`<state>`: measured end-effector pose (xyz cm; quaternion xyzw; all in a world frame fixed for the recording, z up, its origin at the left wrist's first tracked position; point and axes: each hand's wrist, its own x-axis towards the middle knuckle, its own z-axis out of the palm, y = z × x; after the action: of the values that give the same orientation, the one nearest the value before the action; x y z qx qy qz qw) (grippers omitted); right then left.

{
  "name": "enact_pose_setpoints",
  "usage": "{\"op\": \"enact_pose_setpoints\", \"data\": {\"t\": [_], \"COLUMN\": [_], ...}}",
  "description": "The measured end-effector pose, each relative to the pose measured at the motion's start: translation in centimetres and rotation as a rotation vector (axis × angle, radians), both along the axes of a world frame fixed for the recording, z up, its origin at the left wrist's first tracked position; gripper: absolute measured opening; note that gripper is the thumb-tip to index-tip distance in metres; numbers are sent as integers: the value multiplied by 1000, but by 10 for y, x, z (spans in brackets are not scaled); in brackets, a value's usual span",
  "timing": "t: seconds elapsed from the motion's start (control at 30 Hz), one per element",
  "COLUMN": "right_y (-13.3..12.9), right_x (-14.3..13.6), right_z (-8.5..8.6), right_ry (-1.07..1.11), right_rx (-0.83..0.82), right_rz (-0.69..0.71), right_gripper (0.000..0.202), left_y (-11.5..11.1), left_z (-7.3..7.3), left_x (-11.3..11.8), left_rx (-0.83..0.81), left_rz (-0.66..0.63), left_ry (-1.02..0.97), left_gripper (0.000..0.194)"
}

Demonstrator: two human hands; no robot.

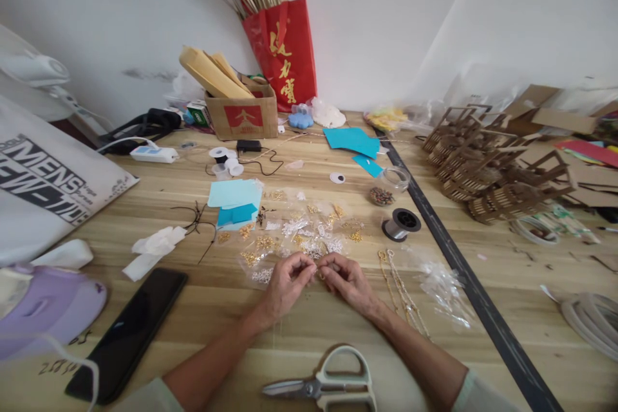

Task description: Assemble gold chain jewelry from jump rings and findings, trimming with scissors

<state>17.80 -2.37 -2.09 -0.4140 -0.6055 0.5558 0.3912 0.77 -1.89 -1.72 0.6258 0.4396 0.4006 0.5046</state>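
a: nearest you, the scissors lie on the surface, and neither of your hands touches them. the black phone is off to your left.

b: and your hands?

a: your left hand is narrow, thumb and forefinger drawn together; whether anything sits between them, i cannot tell. your right hand is narrow too, its fingertips closed on a tiny gold-coloured piece. the two pinches nearly meet, just in front of the little bags.

b: how far along are you, then?

a: midway on that piece, i'd judge, since both your hands are at it. beside your right forearm, the chains look made up, at a guess. how much is left, i cannot tell.

b: further out, you have gold and silver bits in clear bags, plenty of them loose. past those, to the right, stand the wire spool and a dish of beads.

a: and farthest from you, a cardboard box sits next to the red bag, by the wall.
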Motion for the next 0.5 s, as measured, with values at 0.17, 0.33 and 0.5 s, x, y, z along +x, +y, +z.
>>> {"op": "enact_pose_setpoints", "data": {"t": [0.17,0.33,0.5], "right_y": [0,1,1], "right_x": [1,2,1], "right_z": [-1,-3,-2], "right_ry": [9,33,53], "right_rx": [3,-2,3], "right_rz": [-17,-6,-20], "right_gripper": [33,34,32], "left_y": [0,0,1], "left_z": [-1,2,2], "left_x": [0,0,0], "left_rx": [-27,-36,-53], "left_rz": [2,16,27], "left_ry": [-24,-34,-42], "left_gripper": [17,16,15]}}
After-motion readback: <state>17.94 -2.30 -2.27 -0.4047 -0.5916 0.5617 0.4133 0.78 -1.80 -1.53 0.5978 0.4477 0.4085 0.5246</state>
